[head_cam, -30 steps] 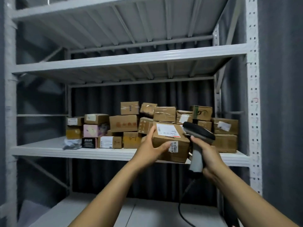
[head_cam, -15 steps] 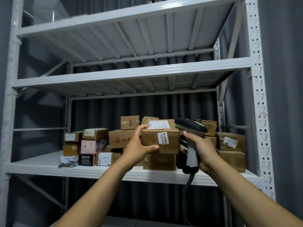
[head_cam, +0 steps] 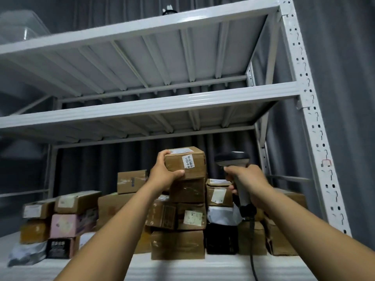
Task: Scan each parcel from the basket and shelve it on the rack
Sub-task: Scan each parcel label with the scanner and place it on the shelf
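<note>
Head: raised parcel in last second from shelf-edge level to top of box stack on rack, with left grip clamped round its left end and right grip wrapped on scanner just beside; presumably scanned, only needs seating and release.

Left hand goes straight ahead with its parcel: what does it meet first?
Probably the stack's top box under the parcel; left hand otherwise faces only curtain. Depth unclear.

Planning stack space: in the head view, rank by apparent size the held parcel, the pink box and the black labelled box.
Largest: held parcel and pink box, too alike to rank.
Smallest: black labelled box.
</note>
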`<move>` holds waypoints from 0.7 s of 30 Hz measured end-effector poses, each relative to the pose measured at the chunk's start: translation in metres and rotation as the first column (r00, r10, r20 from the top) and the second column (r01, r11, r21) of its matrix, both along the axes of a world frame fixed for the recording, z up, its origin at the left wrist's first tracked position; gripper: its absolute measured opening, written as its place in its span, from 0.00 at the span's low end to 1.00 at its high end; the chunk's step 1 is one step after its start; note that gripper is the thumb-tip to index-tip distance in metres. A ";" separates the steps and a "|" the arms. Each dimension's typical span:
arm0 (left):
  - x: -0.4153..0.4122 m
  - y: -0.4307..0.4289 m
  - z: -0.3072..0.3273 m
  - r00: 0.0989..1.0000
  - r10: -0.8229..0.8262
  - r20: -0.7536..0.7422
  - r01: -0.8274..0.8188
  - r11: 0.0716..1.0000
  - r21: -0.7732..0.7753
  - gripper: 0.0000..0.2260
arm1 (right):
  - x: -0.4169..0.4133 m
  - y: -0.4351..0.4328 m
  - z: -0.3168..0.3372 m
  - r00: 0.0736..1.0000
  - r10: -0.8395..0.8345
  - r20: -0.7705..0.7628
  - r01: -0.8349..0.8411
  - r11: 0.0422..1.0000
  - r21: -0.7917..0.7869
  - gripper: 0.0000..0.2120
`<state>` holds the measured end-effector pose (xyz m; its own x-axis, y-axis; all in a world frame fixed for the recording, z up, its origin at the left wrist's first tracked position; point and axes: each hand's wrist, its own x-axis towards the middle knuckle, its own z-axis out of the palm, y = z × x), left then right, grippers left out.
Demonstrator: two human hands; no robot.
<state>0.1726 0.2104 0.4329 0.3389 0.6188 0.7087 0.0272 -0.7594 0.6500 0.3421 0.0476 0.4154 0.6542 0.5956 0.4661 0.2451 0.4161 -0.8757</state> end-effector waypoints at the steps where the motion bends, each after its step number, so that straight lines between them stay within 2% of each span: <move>1: 0.009 0.009 0.005 1.000 0.011 -0.019 -0.011 1.000 0.009 0.29 | 0.008 0.005 0.001 1.000 -0.008 0.010 0.008 1.000 -0.028 0.12; 7: 0.044 0.052 0.022 0.986 0.036 -0.161 -0.028 0.998 0.052 0.27 | 0.035 0.028 -0.003 0.999 -0.014 0.034 0.018 0.994 -0.110 0.15; 11: 0.060 0.071 0.022 0.957 0.178 -0.229 -0.162 0.983 0.088 0.25 | 0.045 0.037 -0.009 0.999 -0.026 0.026 0.030 0.990 -0.138 0.12; 14: 0.066 0.075 0.022 0.911 0.284 -0.298 -0.219 0.948 0.233 0.29 | 0.051 0.042 -0.012 0.999 -0.042 0.016 0.044 0.990 -0.133 0.12; 16: 0.069 0.074 0.019 0.894 0.311 -0.322 -0.219 0.931 0.292 0.30 | 0.054 0.045 -0.014 0.999 -0.054 0.004 0.054 0.990 -0.132 0.12; 21: 0.071 0.071 0.015 0.884 0.352 -0.308 -0.277 0.925 0.262 0.29 | 0.052 0.041 -0.019 0.998 -0.047 0.033 0.052 0.984 -0.168 0.09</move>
